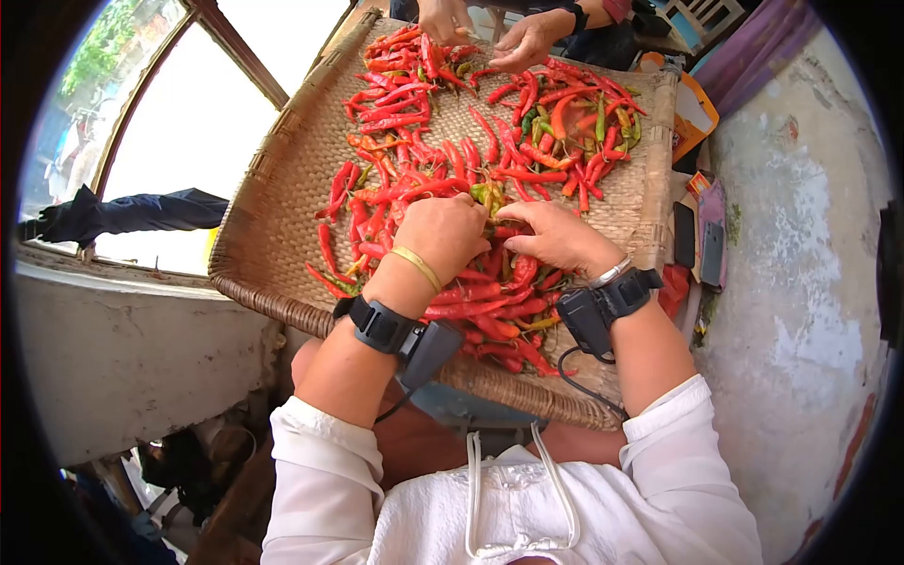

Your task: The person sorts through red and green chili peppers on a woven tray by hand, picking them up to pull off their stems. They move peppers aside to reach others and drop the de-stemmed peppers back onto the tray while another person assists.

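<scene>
Many red chili peppers [471, 293], with some green and orange ones among them, lie spread over a large woven tray [273, 212]. My left hand [443, 235] is closed over the middle of the pile, its fingertips hidden among the peppers. Close beside it, my right hand [557, 237] has its thumb and fingers bent around a red chili pepper, only partly visible. Just beyond the gap between both hands sits a yellow-green pepper [489, 195]. Black devices are strapped to both of my wrists.
Across the tray, another person's hands [527, 42] are over the far peppers. A window with a dark folded umbrella [155, 211] is on the left. Phones [712, 247] lie beside the tray's right edge, near a worn wall [800, 264].
</scene>
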The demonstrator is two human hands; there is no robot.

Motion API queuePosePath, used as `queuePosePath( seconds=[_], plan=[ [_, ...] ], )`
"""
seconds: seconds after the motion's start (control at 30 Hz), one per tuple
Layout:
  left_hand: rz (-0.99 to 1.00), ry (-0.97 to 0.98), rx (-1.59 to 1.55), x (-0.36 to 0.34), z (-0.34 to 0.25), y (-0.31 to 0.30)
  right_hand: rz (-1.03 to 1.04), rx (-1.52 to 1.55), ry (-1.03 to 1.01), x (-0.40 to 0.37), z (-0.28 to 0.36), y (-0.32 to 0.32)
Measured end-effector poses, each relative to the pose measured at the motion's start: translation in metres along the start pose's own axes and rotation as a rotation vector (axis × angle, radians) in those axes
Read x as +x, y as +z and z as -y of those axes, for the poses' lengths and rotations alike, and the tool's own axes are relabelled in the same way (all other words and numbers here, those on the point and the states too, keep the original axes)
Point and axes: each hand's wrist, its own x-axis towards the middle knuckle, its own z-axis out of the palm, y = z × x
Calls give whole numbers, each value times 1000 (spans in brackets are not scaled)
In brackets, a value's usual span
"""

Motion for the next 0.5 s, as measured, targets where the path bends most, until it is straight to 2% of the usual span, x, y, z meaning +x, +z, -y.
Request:
queuePosePath(
  seconds=[0.03, 0.1, 0.17, 0.27, 0.33, 0.37, 0.43, 0.47, 0.5],
  plan=[
    [3, -13, 25, 1, 2, 2, 2, -1, 1, 1, 4, 0],
    [9, -19, 51, 4, 6, 4, 30, -63, 193, 1, 13, -2],
    [16, -23, 78, 5, 12, 6, -8, -79, 173, 1, 11, 0],
    [-86, -94, 137, 4, 29, 9, 10, -181, 280, 4, 11, -5],
    [-85, -111, 154, 6, 43, 6, -124, -109, 275, 4, 8, -8],
    [-86, -128, 171, 5, 46, 5, -122, -108, 274, 4, 7, -10],
    [-86, -172, 150, 2, 43, -2, -230, 284, 338, 6, 8, -17],
    [-186, -185, 57, 1, 38, -7, -321, 278, 287, 5, 9, -18],
    [-285, -198, -36, 1, 33, -10, -319, 279, 287, 5, 10, -21]
  ],
)
